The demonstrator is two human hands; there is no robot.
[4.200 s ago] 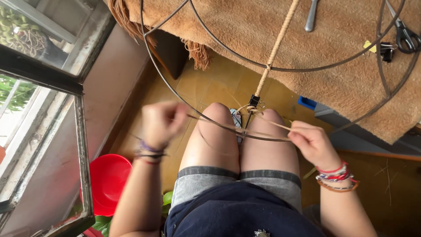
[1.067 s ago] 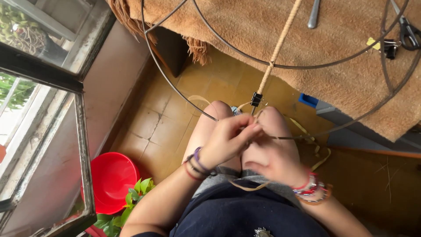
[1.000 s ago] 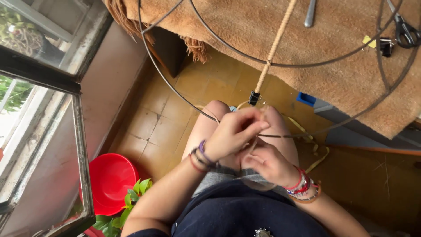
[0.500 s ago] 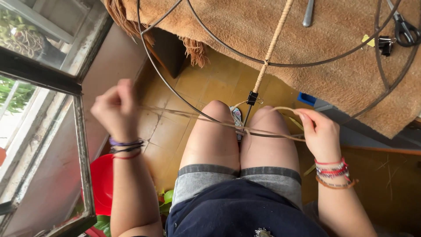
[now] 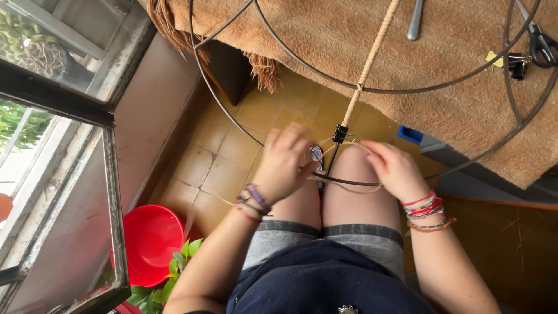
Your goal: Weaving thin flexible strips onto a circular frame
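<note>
Yellow-brown floor tiles (image 5: pixel 232 145) fill the ground below us, with an open metal-framed window (image 5: pixel 87 174) on the left and a round red plastic bucket (image 5: pixel 150 241) beside a small green-leaved plant (image 5: pixel 174 273) at the near left. From the head view we look down on our bare knees, where a large dark wire frame of rings and spokes (image 5: pixel 221 104) leans from the brown woven cloth (image 5: pixel 453 64) at the far side toward our lap. One spoke, wrapped in pale cane strip (image 5: pixel 369 61), is covered from the far edge down to a small black binder clip (image 5: pixel 339 133); below the clip the spoke is bare, so we judge the wrapping on this spoke mostly done, with a short near stretch and the other bare spokes left. Our left hand (image 5: pixel 285 163) is curled loosely at the frame just left of the clip, fingers bent around the loose thin cane strand (image 5: pixel 349 185), though blur hides the exact pinch. Our right hand (image 5: pixel 395 168) is closed on the same strand on the right, where it runs along the near ring. Black-handled scissors (image 5: pixel 540 43) and a second black clip (image 5: pixel 516 63) lie on the cloth at the far right.
</note>
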